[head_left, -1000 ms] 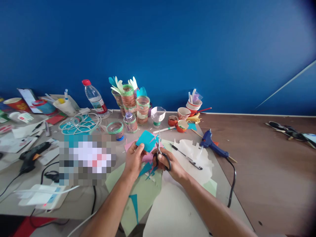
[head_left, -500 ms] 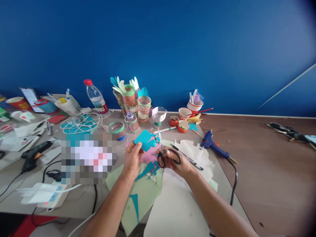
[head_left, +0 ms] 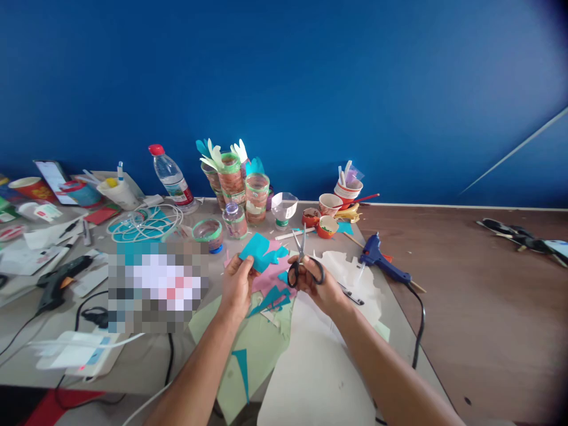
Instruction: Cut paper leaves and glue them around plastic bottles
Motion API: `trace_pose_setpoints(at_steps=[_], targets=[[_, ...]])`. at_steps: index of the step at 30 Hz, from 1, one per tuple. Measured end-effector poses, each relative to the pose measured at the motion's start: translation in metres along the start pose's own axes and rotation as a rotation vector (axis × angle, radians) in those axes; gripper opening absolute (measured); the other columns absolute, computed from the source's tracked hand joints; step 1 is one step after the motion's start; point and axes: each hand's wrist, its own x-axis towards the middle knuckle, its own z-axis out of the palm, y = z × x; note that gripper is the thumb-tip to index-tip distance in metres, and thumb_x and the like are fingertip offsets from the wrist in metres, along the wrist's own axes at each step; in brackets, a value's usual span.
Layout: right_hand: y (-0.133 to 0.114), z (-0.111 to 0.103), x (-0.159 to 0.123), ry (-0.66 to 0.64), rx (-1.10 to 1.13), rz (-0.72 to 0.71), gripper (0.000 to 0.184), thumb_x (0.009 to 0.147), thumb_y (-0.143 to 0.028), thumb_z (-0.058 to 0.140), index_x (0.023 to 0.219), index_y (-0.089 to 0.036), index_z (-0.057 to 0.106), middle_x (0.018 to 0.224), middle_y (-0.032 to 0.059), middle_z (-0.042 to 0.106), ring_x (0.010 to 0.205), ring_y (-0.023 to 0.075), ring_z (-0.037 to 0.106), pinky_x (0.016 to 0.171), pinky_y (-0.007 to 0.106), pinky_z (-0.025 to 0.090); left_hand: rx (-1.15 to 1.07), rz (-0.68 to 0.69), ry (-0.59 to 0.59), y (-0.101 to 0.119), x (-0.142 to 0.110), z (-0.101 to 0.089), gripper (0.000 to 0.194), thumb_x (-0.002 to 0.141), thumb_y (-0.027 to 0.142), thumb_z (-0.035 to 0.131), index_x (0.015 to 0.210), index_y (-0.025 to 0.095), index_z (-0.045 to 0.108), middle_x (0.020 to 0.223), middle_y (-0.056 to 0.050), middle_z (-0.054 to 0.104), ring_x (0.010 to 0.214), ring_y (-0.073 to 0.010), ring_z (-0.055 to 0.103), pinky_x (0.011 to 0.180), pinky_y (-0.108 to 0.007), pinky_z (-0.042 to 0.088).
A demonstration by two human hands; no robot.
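Between thumb and fingers, my left hand (head_left: pixel 238 281) pinches a piece of blue paper (head_left: pixel 256 253) with a jagged, cut right side. My right hand (head_left: pixel 317 287) has its fingers in the black handles of a pair of scissors (head_left: pixel 302 254). The blades point up and stand slightly apart, to the right of the paper and not touching it. Below the hands, blue paper scraps (head_left: pixel 273 300) lie on a light green sheet (head_left: pixel 244 331). A pink sheet (head_left: pixel 270 271) lies behind them, and a white sheet (head_left: pixel 317 367) spreads under my right forearm.
A blue glue gun (head_left: pixel 382 258) lies at the right table edge, its cord hanging down. Decorated jars (head_left: pixel 233 177), small paper cups (head_left: pixel 327 226) and a bottle (head_left: pixel 172 177) stand at the back. On the left are a black glue gun (head_left: pixel 62 281), a power strip (head_left: pixel 95 355) and cables.
The scissors have moved right, away from the blue paper, and their blades have parted. My left hand keeps its hold on the paper, nearly in place. A scrap now shows beside the scissors.
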Motion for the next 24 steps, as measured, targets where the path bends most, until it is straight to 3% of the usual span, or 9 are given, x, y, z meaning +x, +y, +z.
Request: trace_pose_setpoints(at_steps=[3,7,13,17,20,24], targets=[[0.000,0.004,-0.003,-0.057,-0.033,0.011,0.048,0.078,-0.061,0.056,0.094,-0.016,0.056,0.064,0.0010,0.061,0.043,0.0072,0.035,0.045,0.022,0.025,-0.043,-0.039,-0.038,0.002,-0.002,0.000,0.024,0.064,0.033,0.075,0.068,0.018,0.056,0.059,0.005,0.058,0.051,-0.0075,0.050,0.056,-0.022,0.042],[-0.003,0.007,-0.008,-0.194,-0.066,0.056,0.052,0.078,-0.063,0.057,0.097,-0.014,0.057,0.063,0.0011,0.060,0.044,0.0065,0.035,0.044,0.021,0.024,-0.152,-0.115,-0.182,0.009,-0.006,-0.003,0.020,0.068,0.031,0.075,0.077,0.019,0.061,0.066,0.004,0.061,0.053,-0.0072,0.050,0.061,-0.025,0.046],[-0.005,0.014,-0.013,-0.274,-0.375,0.053,0.051,0.076,-0.063,0.059,0.095,-0.015,0.057,0.066,0.0004,0.057,0.055,0.0102,0.044,0.050,0.023,0.030,-0.205,-0.130,-0.272,0.015,-0.007,-0.006,0.016,0.068,0.032,0.075,0.072,0.021,0.064,0.067,0.001,0.062,0.052,-0.0084,0.048,0.066,-0.030,0.047],[-0.003,0.020,-0.015,-0.275,-0.602,-0.048,0.044,0.074,-0.055,0.067,0.093,-0.016,0.057,0.065,-0.0037,0.046,0.057,0.0094,0.038,0.053,0.023,0.030,-0.260,-0.150,-0.278,0.015,-0.005,-0.007,0.014,0.069,0.033,0.074,0.071,0.022,0.066,0.071,-0.001,0.064,0.050,-0.0086,0.046,0.062,-0.030,0.047],[-0.003,0.022,-0.016,-0.316,-0.615,-0.061,0.041,0.076,-0.053,0.065,0.092,-0.016,0.057,0.063,-0.0051,0.041,0.056,0.0087,0.033,0.051,0.023,0.028,-0.322,-0.178,-0.244,0.015,-0.004,-0.006,0.014,0.068,0.030,0.076,0.073,0.021,0.066,0.070,0.000,0.064,0.052,-0.0075,0.047,0.061,-0.026,0.047],[-0.003,0.021,-0.016,-0.296,-0.547,-0.009,0.044,0.075,-0.055,0.064,0.093,-0.016,0.056,0.065,-0.0041,0.044,0.057,0.0096,0.040,0.053,0.023,0.035,-0.369,-0.146,-0.206,0.017,-0.001,-0.006,0.009,0.072,0.022,0.072,0.074,0.018,0.063,0.085,-0.003,0.068,0.065,-0.0099,0.056,0.064,-0.025,0.049]])
